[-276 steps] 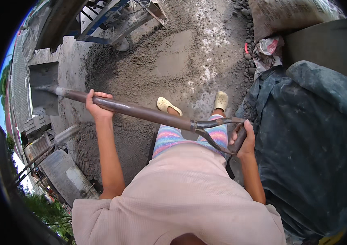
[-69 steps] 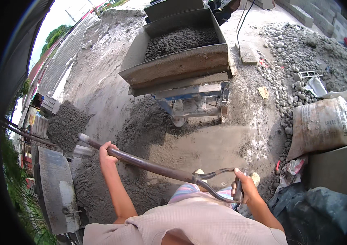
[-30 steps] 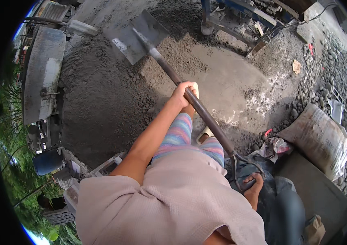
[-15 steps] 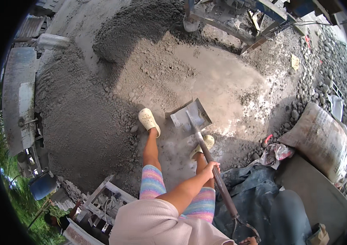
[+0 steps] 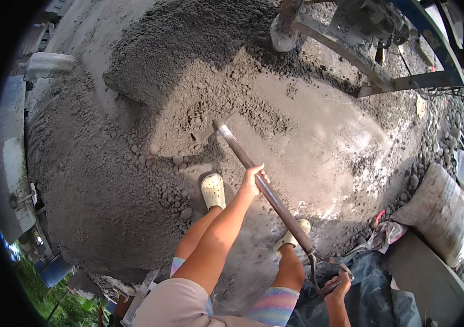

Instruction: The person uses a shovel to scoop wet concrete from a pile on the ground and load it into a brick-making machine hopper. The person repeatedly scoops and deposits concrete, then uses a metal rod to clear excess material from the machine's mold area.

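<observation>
A long-handled shovel (image 5: pixel 279 206) slants across the middle of the view. Its blade is pushed into the edge of a heap of grey, lumpy sand and gravel (image 5: pixel 188 82), which mostly hides it. My left hand (image 5: pixel 255 179) is wrapped round the middle of the shaft. At the lower right, my right hand (image 5: pixel 338 285) grips the D-shaped end of the handle. My feet, in pale clogs (image 5: pixel 213 191), stand apart on either side of the lower shaft, on dusty ground.
A second broad gravel mound (image 5: pixel 101 180) rises on the left. Ahead right stands a metal frame with machinery (image 5: pixel 346 52). To my right lie a filled sack (image 5: pixel 440 212), loose stones (image 5: pixel 412 188) and a dark tarp (image 5: pixel 371 286). Part of another person shows at the lower left.
The shovel has moved forward and left, its blade going from bare ground beside my foot into the gravel. Both hands stay on it, the left reaching farther ahead. My feet are wider apart.
</observation>
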{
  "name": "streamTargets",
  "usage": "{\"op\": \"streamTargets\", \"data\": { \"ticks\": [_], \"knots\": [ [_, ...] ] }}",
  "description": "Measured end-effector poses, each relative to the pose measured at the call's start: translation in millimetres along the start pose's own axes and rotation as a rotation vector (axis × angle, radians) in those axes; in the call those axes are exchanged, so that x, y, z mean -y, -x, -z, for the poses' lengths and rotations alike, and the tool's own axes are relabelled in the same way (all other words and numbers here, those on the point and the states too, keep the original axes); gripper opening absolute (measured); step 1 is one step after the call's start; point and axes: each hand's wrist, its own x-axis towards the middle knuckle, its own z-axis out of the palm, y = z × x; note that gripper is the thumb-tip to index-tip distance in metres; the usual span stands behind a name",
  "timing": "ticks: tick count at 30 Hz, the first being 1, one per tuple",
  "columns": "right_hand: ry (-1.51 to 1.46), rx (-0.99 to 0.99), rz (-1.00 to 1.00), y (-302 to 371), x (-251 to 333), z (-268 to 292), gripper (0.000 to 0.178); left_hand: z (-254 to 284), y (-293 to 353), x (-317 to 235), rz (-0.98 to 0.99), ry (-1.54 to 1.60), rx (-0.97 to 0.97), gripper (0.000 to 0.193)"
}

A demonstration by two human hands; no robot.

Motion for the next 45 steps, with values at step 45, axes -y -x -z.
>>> {"op": "streamTargets", "data": {
  "ticks": [45],
  "knots": [
    [-0.677, 0.832, -0.476, 218, 197, 241, 0.045, -525, 637, 53, -0.693, -0.889, 0.579, 0.016]
  ]
}}
